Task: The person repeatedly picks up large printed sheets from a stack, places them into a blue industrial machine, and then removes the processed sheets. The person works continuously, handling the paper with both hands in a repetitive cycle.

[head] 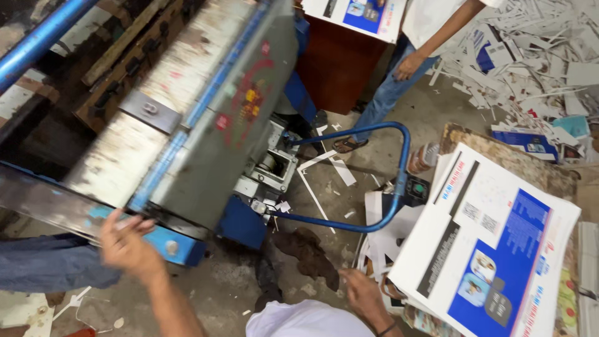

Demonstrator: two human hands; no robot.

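Head view, looking down. A large grey press (206, 112) with blue trim fills the left side; its blue tubular guard (374, 181) loops out over the concrete floor (349, 125). At the right, a thick stack of printed blue-and-white sheets (493, 249) rests on a worn board (511, 159), apparently unfed. The left hand (125, 243) lies on the press's lower front edge, fingers spread, gripping nothing. The right hand (362, 296) reaches toward the stack's near corner, its grip hidden. Offcuts (536, 56) litter the far right corner, beside another person's arm (430, 43).
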